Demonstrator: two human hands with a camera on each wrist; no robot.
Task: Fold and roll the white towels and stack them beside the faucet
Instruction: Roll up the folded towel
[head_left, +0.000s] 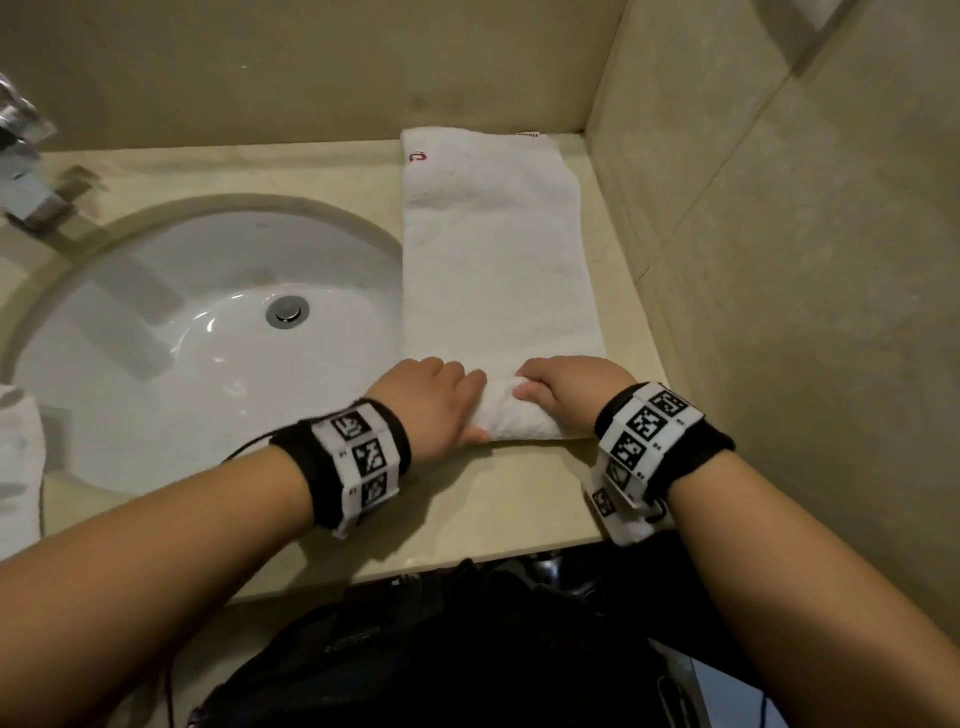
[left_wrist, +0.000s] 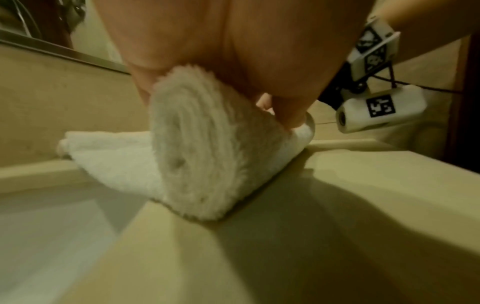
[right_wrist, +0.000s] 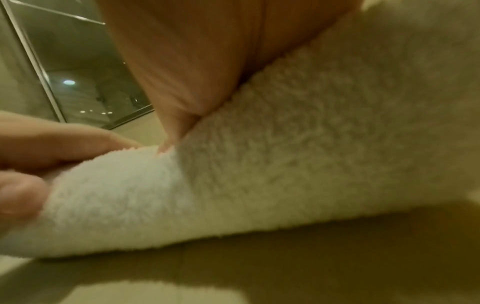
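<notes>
The towel (head_left: 498, 249) lies folded into a long strip on the table (head_left: 483, 499), between the sink (head_left: 208, 322) and the right wall (head_left: 779, 260). Its near end is turned into a short roll (head_left: 511, 415). The left hand (head_left: 434, 402) curls over the roll's left end, thumb at the near side. The right hand (head_left: 566, 392) curls over the right end, fingers over the top. Both hands grip the roll; neither is spread flat.

Risks:
- Uneven push from the two hands likely skews the roll, giving a cone shape.
- Slack grip likely lets the core loosen; the left wrist view shows the spiral end (left_wrist: 197, 148) still soft.
- The strip's left edge runs along the sink rim. Drift to the left could drop that edge into the bowl.

Clearances:
- Right: a narrow band of table separates the strip from the wall.
- Far: the strip's end with the red mark (head_left: 418, 157) touches or nearly touches the back wall; rolling travel ends there.
- Near: open table lies between the roll and the front edge.
- The faucet (head_left: 26, 161) stands across the sink, well apart. A second towel (head_left: 18, 457) shows at the left frame edge.
</notes>
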